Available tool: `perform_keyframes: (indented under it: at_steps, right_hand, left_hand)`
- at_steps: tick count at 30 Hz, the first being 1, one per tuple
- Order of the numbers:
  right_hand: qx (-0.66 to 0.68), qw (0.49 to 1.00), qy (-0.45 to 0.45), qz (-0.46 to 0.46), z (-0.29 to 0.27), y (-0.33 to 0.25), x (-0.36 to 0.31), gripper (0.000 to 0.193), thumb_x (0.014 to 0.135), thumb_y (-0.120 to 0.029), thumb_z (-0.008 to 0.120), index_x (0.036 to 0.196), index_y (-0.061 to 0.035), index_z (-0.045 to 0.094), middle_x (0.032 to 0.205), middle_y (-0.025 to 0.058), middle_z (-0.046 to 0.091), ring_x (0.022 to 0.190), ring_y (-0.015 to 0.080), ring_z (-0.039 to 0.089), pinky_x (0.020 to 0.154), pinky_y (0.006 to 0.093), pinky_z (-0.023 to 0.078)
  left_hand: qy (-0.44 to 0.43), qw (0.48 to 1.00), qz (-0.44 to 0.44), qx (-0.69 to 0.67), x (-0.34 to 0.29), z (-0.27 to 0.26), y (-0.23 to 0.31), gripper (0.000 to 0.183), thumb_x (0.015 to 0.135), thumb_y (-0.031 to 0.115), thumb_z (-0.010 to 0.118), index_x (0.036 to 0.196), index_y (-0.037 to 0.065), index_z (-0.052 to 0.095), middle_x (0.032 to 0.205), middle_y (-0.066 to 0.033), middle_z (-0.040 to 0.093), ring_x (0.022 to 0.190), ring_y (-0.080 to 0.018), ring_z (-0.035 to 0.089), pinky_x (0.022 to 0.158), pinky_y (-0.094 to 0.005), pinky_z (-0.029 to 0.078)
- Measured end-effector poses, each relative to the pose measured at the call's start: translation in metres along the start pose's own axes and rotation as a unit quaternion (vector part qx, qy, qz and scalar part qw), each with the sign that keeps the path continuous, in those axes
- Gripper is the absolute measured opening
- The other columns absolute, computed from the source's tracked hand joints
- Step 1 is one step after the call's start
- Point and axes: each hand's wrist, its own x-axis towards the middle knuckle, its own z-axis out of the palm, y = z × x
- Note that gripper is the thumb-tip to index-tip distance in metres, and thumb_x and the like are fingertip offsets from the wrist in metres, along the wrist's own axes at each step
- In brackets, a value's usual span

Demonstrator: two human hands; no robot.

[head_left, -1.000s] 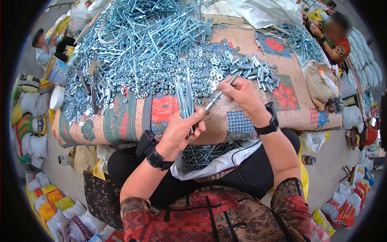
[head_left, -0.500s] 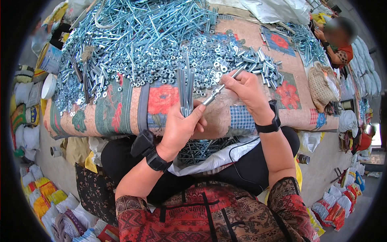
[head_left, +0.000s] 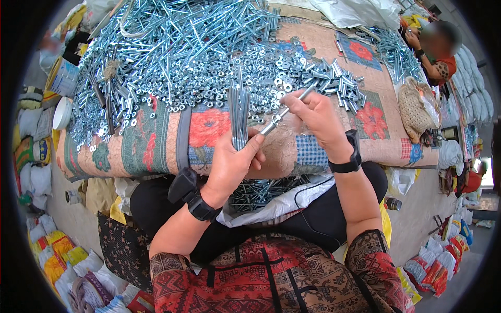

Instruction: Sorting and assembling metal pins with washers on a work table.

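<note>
My left hand (head_left: 233, 160) is closed round a bundle of long thin metal rods (head_left: 238, 117), which stand upright out of its grip. Its thumb and finger also pinch the lower end of a slanting metal rod (head_left: 281, 113). A nut (head_left: 275, 121) and what looks like a washer sit partway along that rod. My right hand (head_left: 315, 117) pinches the same rod near its upper end, thumb against fingers. Just beyond both hands spreads a heap of loose nuts and washers (head_left: 209, 86). Short metal sleeves (head_left: 342, 86) lie to the right of it.
Long metal rods (head_left: 193, 26) are piled at the far side of the patterned, cloth-covered table (head_left: 209, 128). A woven bag (head_left: 417, 109) stands at its right edge. More rods lie in a white sack (head_left: 276, 201) at my lap. Another person (head_left: 438, 52) sits far right.
My right hand has shifted slightly left along the slanting rod. The rod and nut have moved a little to the left; the left hand's grip looks the same.
</note>
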Motion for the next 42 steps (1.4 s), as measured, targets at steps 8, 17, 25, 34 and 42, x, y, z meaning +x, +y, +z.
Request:
perform_keyframes:
  at_steps: [8, 17, 25, 34, 42]
  right_hand:
    - [-0.046, 0.999, 0.003, -0.023, 0.005, -0.009, -0.001, 0.032, 0.091, -0.026, 0.065, 0.107, 0.0019, 0.064, 0.080, 0.0023, 0.066, 0.069, 0.0056, 0.057, 0.062, 0.0208, 0.044]
    - [-0.035, 0.999, -0.013, -0.007, 0.004, 0.006, 0.000, 0.034, 0.093, -0.026, 0.061, 0.112, 0.0024, 0.061, 0.083, 0.0046, 0.068, 0.068, 0.0066, 0.059, 0.059, 0.0206, 0.045]
    - [0.005, 1.000, 0.011, 0.008, 0.007, 0.002, -0.006, 0.027, 0.091, -0.025, 0.065, 0.103, -0.0013, 0.066, 0.073, -0.0031, 0.061, 0.061, 0.0039, 0.053, 0.062, 0.0189, 0.046]
    - [0.039, 0.994, -0.097, 0.011, 0.024, 0.001, -0.012, 0.018, 0.085, -0.021, 0.072, 0.088, -0.0036, 0.067, 0.069, -0.0062, 0.055, 0.063, 0.0005, 0.046, 0.054, 0.0183, 0.034]
    - [0.000, 0.992, -0.126, -0.008, 0.021, 0.001, -0.010, 0.025, 0.084, -0.022, 0.072, 0.096, 0.0000, 0.066, 0.072, -0.0056, 0.055, 0.066, 0.0024, 0.048, 0.057, 0.0190, 0.037]
  left_hand:
    - [0.005, 1.000, 0.008, 0.009, -0.001, -0.002, 0.001, 0.018, 0.093, 0.014, 0.061, 0.100, -0.002, 0.058, 0.066, -0.0043, 0.060, 0.052, -0.0079, 0.056, 0.047, -0.0204, 0.043]
    - [0.001, 1.000, 0.000, 0.022, -0.002, -0.006, -0.002, 0.020, 0.093, 0.017, 0.061, 0.101, -0.001, 0.058, 0.065, -0.0037, 0.060, 0.050, -0.0069, 0.055, 0.044, -0.0198, 0.038]
    - [0.006, 0.999, 0.016, 0.035, -0.002, -0.004, -0.001, 0.020, 0.092, 0.017, 0.062, 0.100, -0.001, 0.059, 0.064, -0.0033, 0.060, 0.049, -0.0067, 0.054, 0.043, -0.0200, 0.038]
    - [0.023, 0.999, 0.034, 0.019, -0.007, -0.002, -0.009, 0.016, 0.091, 0.013, 0.063, 0.097, -0.001, 0.059, 0.061, -0.0017, 0.058, 0.049, -0.0062, 0.053, 0.045, -0.0207, 0.040]
    - [0.017, 0.999, -0.015, 0.034, -0.010, -0.006, 0.002, 0.015, 0.090, 0.011, 0.062, 0.098, -0.001, 0.059, 0.061, -0.0055, 0.058, 0.047, -0.0108, 0.052, 0.045, -0.0263, 0.040]
